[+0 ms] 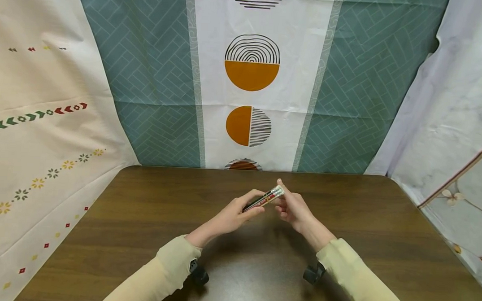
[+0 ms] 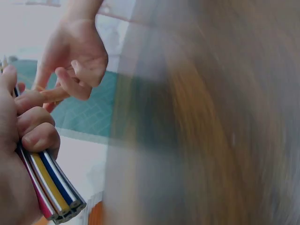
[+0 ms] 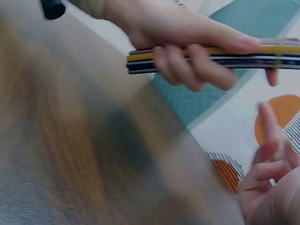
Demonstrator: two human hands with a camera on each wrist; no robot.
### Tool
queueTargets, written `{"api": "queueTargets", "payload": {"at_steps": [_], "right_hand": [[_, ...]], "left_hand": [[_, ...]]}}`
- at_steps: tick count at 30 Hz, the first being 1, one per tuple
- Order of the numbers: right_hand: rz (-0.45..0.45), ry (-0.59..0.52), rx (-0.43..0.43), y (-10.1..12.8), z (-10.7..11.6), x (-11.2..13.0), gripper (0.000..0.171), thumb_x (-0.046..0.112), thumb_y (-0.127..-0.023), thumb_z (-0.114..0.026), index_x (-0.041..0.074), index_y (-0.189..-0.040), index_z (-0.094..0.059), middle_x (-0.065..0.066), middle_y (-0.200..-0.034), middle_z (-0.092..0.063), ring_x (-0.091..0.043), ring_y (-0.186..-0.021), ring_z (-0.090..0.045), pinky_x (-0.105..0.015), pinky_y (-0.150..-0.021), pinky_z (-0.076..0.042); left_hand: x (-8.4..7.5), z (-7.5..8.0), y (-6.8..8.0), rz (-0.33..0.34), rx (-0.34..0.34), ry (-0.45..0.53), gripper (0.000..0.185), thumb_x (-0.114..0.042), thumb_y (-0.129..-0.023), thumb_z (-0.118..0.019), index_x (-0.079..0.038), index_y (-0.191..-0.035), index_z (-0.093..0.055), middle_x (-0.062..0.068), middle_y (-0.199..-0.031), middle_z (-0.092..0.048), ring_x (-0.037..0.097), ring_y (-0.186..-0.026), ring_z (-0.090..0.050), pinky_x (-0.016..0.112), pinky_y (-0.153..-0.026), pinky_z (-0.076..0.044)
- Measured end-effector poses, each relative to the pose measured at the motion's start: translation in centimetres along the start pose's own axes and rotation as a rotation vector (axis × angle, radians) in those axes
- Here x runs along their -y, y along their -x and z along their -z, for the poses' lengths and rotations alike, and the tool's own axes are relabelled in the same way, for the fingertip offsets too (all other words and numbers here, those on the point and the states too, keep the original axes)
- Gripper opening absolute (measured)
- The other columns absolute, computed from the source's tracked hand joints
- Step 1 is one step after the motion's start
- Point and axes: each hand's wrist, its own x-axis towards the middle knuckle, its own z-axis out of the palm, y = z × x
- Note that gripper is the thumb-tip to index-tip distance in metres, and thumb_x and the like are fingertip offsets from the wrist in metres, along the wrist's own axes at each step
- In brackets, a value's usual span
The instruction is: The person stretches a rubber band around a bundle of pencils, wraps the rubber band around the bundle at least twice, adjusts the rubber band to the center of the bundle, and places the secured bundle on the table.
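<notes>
Above the worktop (image 1: 162,196), toward its far edge and about midway between the far corners, looking at a bundle of pencils (image 1: 259,202) held slantwise in the left hand (image 1: 233,215), clear of the wood. Gripped fairly snug, by the look of it, with fingers wrapped round and a thumb laid along the side. Over on the right hand (image 1: 296,211), seeing a loose half-curl with the thumb up, apparently holding nothing, just beside the bundle's end. Can't tell from above whether touching, but showing a gap in the right wrist view.

Would worry mostly about the thin band (image 3: 277,55) round the pencils near that end. Sits close enough to the tips to roll right off with one careless tug, or to snap from too much stretch. Then likely to get pencils fanning out, dropping and rolling for the near edge. Wouldn't relax the left grip too soon either: with just the one band visible, could easily end up with the other ends splaying. Might also catch a finger on a point, if sharpened, though too blurry to be sure about that
</notes>
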Motion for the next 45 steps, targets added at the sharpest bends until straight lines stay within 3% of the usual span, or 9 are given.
{"api": "queueTargets", "payload": {"at_steps": [5,8,13,16,21,26,31,33,45], "right_hand": [[0.106,-0.064,-0.092,0.5,-0.9,0.3,0.069,0.07,-0.091,-0.05,0.009,-0.12,-0.066,0.008,-0.088,-0.077,-0.003,-0.053,-0.048,-0.016,-0.047,-0.033],[0.207,-0.027,-0.109,0.6,-1.2,0.3,0.066,0.065,-0.093,-0.053,0.011,-0.13,-0.064,0.006,-0.101,-0.077,-0.004,-0.06,-0.047,-0.019,-0.05,-0.035],[0.35,0.074,-0.158,0.7,-1.1,0.1,0.046,0.047,-0.094,-0.065,0.018,-0.129,-0.066,0.012,-0.104,-0.076,-0.005,-0.073,-0.049,-0.021,-0.054,-0.041],[0.448,0.176,-0.169,0.8,-0.9,0.0,0.043,0.037,-0.091,-0.072,0.02,-0.13,-0.065,0.007,-0.11,-0.074,-0.005,-0.074,-0.053,-0.022,-0.054,-0.044],[0.62,0.41,-0.153,0.8,-0.5,0.1,0.052,0.029,-0.086,-0.078,0.024,-0.135,-0.061,-0.009,-0.118,-0.067,-0.011,-0.074,-0.052,-0.025,-0.061,-0.046],[0.703,0.568,-0.108,0.8,-0.1,0.3,0.054,0.023,-0.085,-0.079,0.026,-0.135,-0.059,-0.009,-0.108,-0.063,-0.024,-0.086,-0.054,-0.025,-0.065,-0.042],[0.774,0.614,-0.077,1.2,0.1,0.5,0.051,0.017,-0.083,-0.08,0.016,-0.131,-0.062,-0.009,-0.092,-0.062,-0.025,-0.079,-0.054,-0.024,-0.056,-0.043],[0.807,0.627,-0.068,1.0,0.3,0.3,0.048,0.02,-0.083,-0.081,0.02,-0.128,-0.064,-0.007,-0.089,-0.063,-0.02,-0.077,-0.054,-0.024,-0.055,-0.043],[0.872,0.645,-0.074,0.8,0.6,-0.4,0.043,0.023,-0.08,-0.084,0.02,-0.121,-0.07,-0.001,-0.092,-0.069,-0.009,-0.068,-0.057,-0.025,-0.056,-0.048]], "left_hand": [[0.3,-0.1,-0.5,0.094,-0.071,0.304,0.029,-0.034,-0.106,-0.045,-0.021,-0.131,-0.043,0.001,-0.066,-0.038,0.009,-0.045,-0.03,0.024,-0.04,-0.028],[0.5,-0.2,-0.7,0.116,-0.096,0.358,0.032,-0.038,-0.106,-0.044,-0.019,-0.132,-0.041,-0.001,-0.064,-0.036,0.009,-0.043,-0.028,0.024,-0.038,-0.026],[0.8,-0.1,-1.0,0.144,-0.096,0.392,0.032,-0.041,-0.105,-0.044,-0.022,-0.13,-0.04,-0.003,-0.062,-0.032,0.008,-0.042,-0.026,0.024,-0.038,-0.024],[0.9,0.0,-1.0,0.16,-0.087,0.393,0.032,-0.043,-0.105,-0.044,-0.024,-0.131,-0.041,-0.003,-0.062,-0.032,0.008,-0.042,-0.026,0.024,-0.038,-0.024],[1.0,0.3,-0.9,0.188,-0.049,0.349,0.032,-0.043,-0.105,-0.043,-0.023,-0.13,-0.042,-0.002,-0.063,-0.034,0.008,-0.042,-0.025,0.024,-0.038,-0.025],[1.0,0.7,-0.6,0.212,0.015,0.315,0.03,-0.039,-0.106,-0.043,-0.024,-0.132,-0.043,-0.001,-0.063,-0.034,0.008,-0.043,-0.025,0.024,-0.039,-0.025],[1.0,1.0,-0.5,0.212,0.056,0.237,0.028,-0.035,-0.106,-0.045,-0.024,-0.132,-0.045,-0.001,-0.064,-0.036,0.009,-0.044,-0.028,0.024,-0.04,-0.026],[1.1,1.2,-0.5,0.202,0.068,0.167,0.028,-0.035,-0.105,-0.046,-0.025,-0.131,-0.046,0.0,-0.064,-0.038,0.01,-0.046,-0.031,0.024,-0.04,-0.028],[0.9,2.1,-0.3,0.156,0.116,-0.13,0.03,-0.038,-0.103,-0.052,-0.03,-0.131,-0.049,0.002,-0.074,-0.048,0.01,-0.053,-0.041,0.024,-0.049,-0.037]]}}
